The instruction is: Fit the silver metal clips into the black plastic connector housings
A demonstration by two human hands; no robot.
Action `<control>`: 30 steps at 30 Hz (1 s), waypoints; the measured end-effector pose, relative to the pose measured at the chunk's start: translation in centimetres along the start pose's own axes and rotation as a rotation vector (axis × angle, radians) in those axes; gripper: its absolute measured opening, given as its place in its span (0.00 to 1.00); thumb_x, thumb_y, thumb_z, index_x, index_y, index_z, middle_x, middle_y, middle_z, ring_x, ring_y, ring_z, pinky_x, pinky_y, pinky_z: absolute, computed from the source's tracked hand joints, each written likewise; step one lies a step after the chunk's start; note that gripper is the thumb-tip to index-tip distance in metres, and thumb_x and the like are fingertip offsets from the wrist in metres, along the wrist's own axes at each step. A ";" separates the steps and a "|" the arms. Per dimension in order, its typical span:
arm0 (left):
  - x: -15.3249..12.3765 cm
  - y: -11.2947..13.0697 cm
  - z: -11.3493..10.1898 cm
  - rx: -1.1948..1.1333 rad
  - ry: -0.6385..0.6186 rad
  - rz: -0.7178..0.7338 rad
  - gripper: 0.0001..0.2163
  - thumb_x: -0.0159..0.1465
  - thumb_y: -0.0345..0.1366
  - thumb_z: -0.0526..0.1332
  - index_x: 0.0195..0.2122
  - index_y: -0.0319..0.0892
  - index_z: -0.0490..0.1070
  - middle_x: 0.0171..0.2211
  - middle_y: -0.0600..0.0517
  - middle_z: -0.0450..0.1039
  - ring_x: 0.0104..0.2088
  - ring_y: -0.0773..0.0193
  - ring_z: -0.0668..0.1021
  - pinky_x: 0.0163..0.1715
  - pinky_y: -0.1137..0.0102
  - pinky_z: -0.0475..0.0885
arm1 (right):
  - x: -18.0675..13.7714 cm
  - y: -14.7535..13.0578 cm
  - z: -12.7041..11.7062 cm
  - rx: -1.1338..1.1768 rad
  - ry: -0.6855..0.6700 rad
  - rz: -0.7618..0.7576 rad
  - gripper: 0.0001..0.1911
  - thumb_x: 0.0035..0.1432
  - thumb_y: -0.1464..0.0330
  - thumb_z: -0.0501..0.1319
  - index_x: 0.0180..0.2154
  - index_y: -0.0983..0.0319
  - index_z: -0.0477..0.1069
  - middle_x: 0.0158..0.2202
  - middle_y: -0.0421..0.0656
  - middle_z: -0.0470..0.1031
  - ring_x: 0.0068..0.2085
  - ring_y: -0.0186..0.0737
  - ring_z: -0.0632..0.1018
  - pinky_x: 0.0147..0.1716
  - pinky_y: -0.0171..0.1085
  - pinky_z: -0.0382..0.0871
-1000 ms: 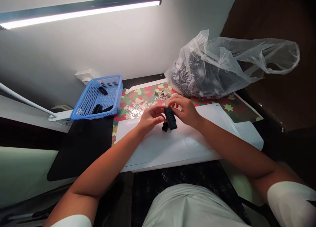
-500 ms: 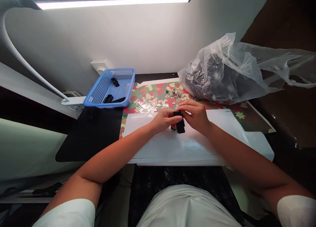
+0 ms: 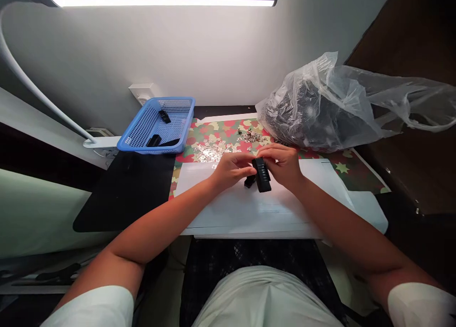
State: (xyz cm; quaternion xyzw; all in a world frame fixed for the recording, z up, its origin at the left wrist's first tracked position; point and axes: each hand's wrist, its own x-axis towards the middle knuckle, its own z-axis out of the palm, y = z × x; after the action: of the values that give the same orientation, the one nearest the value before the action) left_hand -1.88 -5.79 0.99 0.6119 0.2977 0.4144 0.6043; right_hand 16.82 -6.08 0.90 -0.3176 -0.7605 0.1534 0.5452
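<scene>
A black oblong plastic part with a row of ridges or slots on its face is held tilted above the white board. My left hand is closed at its left side, thumb on the near edge. From the right, my right hand pinches its upper end, the fingertips partly hidden behind it. Below my left thumb shows a smaller black piece; whether it is joined to the ridged part or lies on the board, I cannot tell.
The white board lies on a patterned sheet. Behind my hands are scattered small metal pieces and a second small heap. A blue basket with several black parts stands left; a plastic bag of dark items sits right.
The black part has turned in my fingers, so its ridged face now shows. My left thumb has drawn back from across it, and more of the smaller black piece is visible.
</scene>
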 end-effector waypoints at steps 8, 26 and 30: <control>0.1 -0.4 0.1 -0.155 0.107 -0.010 0.20 0.46 0.43 0.78 0.36 0.39 0.79 0.33 0.49 0.81 0.33 0.64 0.82 0.37 0.68 0.77 | -0.2 0.6 0.2 -0.032 0.071 -0.095 0.07 0.61 0.70 0.62 0.32 0.56 0.79 0.33 0.42 0.81 0.34 0.39 0.80 0.34 0.39 0.76; 0.1 -0.2 0.1 -0.156 0.116 0.070 0.17 0.49 0.44 0.76 0.36 0.40 0.79 0.29 0.50 0.82 0.30 0.65 0.83 0.32 0.71 0.79 | 0.3 0.1 0.2 0.111 0.004 0.069 0.08 0.62 0.65 0.62 0.31 0.59 0.78 0.34 0.44 0.80 0.36 0.39 0.78 0.31 0.37 0.72; 0.2 -0.6 0.1 -0.141 0.114 0.062 0.16 0.49 0.43 0.76 0.34 0.39 0.79 0.30 0.50 0.82 0.30 0.64 0.83 0.34 0.70 0.80 | 0.2 0.1 0.1 0.126 -0.032 0.111 0.09 0.61 0.65 0.63 0.30 0.59 0.77 0.33 0.43 0.79 0.35 0.38 0.77 0.33 0.38 0.71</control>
State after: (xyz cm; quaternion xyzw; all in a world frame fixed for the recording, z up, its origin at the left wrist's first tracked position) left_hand -1.66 -5.63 0.43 0.5522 0.2826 0.4872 0.6147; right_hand 16.70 -5.87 0.93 -0.3218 -0.7392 0.2360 0.5425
